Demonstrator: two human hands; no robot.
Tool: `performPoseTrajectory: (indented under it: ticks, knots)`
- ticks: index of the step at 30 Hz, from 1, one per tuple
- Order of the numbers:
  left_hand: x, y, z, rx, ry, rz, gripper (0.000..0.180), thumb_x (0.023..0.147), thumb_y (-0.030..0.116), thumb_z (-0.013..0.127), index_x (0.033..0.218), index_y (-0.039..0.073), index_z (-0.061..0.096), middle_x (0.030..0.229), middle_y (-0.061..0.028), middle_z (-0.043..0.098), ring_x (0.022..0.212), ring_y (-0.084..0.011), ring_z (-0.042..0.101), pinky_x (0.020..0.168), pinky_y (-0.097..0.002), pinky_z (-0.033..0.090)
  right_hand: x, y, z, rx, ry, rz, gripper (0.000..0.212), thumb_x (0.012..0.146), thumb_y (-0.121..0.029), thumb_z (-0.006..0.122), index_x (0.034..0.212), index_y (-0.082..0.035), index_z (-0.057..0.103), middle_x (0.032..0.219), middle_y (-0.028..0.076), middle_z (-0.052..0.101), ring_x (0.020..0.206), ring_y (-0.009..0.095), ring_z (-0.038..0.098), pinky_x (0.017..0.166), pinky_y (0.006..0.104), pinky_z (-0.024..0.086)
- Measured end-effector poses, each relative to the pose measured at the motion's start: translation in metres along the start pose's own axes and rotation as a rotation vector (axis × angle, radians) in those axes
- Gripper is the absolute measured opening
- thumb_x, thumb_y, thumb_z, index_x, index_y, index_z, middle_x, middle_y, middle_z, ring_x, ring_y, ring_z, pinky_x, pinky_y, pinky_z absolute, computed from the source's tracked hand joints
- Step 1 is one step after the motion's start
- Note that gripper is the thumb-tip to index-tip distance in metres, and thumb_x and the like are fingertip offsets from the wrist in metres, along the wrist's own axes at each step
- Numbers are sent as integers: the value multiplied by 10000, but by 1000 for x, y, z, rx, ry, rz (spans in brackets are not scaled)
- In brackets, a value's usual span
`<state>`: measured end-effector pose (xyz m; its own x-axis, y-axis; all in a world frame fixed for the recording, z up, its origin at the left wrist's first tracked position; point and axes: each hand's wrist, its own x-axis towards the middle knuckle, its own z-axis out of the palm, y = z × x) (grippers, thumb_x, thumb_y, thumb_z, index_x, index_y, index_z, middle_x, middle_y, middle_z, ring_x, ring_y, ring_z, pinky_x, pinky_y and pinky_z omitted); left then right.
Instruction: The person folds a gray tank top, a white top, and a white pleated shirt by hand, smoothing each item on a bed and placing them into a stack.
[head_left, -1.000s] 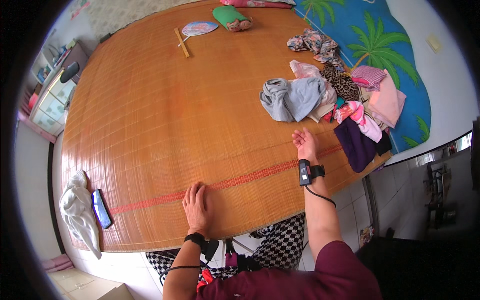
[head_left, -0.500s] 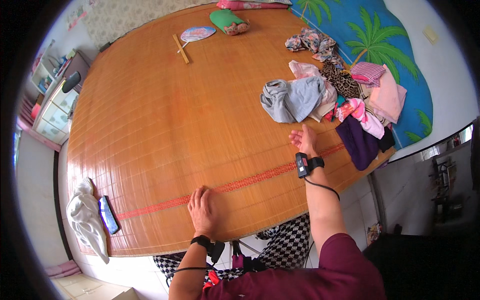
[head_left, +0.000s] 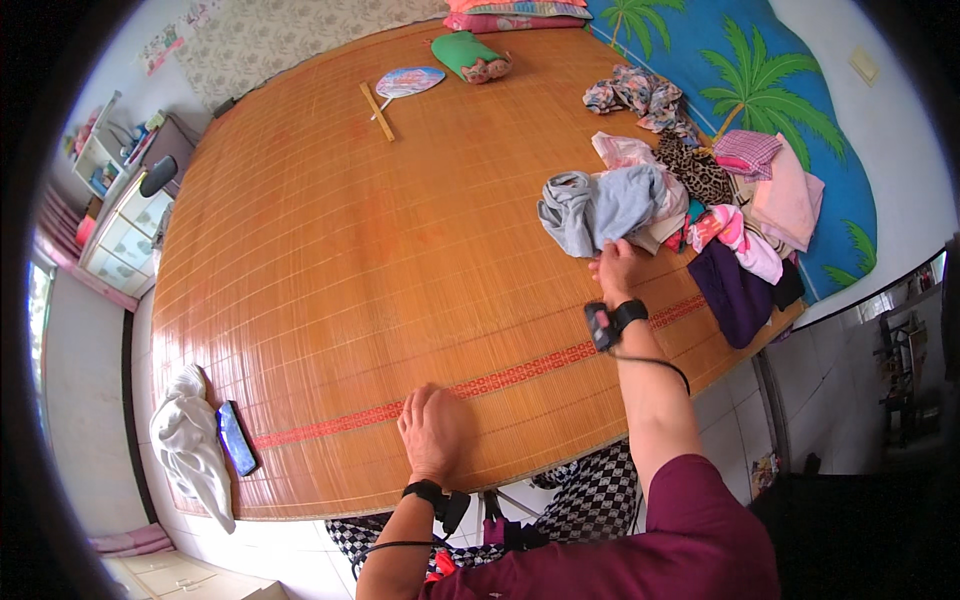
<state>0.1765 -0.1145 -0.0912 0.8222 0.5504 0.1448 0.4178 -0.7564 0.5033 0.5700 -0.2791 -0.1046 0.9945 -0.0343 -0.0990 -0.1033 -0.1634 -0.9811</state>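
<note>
My right hand (head_left: 615,270) reaches the near edge of a grey garment (head_left: 630,203), its fingers curled closed at the cloth's hem. The garment lies crumpled at the front left of a heap of clothes, on top of a pale pink piece. My left hand (head_left: 430,430) rests palm down on the woven mat (head_left: 350,260), close to its near edge, fingers stretched out and holding nothing. Each wrist wears a black strap with a small device and a cable.
Right of my right hand lie dark purple cloth (head_left: 735,290), pink-and-white cloth (head_left: 745,248) and leopard-print cloth (head_left: 690,168). A phone (head_left: 237,438) and white cloth (head_left: 187,440) sit at the left edge. Farther back are a hand fan (head_left: 412,80), wooden stick (head_left: 378,111) and green pillow (head_left: 465,57).
My right hand has moved forward to the grey garment's edge, and its fingers have closed there. My left hand stays on the mat. The whole view has shifted slightly.
</note>
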Motion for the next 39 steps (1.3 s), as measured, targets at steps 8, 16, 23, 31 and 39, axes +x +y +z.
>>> performPoseTrajectory:
  ticks: [8,16,23,31,39]
  knots:
    - [-2,-1,1,0,56,28,383,880,153,578,1251,67,536,1362,-130,484,1313,-338,396,1091,-472,283,-208,-7,29,-249,-1057,-706,179,868,-149,581,756,-29,511,724,181,555,639,323,534,593,428,428]
    - [-7,-13,9,2,74,37,503,868,228,557,1345,91,476,1390,-101,474,1325,-306,390,1092,-441,284,-309,-45,-38,-224,-1735,-347,238,937,-195,561,842,22,529,719,148,541,671,177,523,654,355,432]
    - [-9,-8,-1,-45,106,140,375,843,177,547,1211,148,617,1361,-82,519,1296,-317,419,1067,-461,311,-297,-46,-87,108,-1094,44,256,993,-247,510,981,-8,602,856,7,601,753,81,590,689,243,510]
    - [-36,-39,-2,-1077,7,-130,268,1004,169,503,1182,-6,600,996,-55,655,877,-113,605,758,-275,511,-315,-58,-89,342,-790,137,269,1009,-236,430,1058,-5,559,945,81,646,746,164,656,532,257,513]
    - [-82,-52,-108,-1296,488,-340,362,1035,296,419,1262,48,552,1070,-52,650,898,-145,629,711,-262,529,-395,-56,-35,223,-1310,237,309,1024,-276,423,1061,1,555,909,119,691,744,150,678,566,226,515]
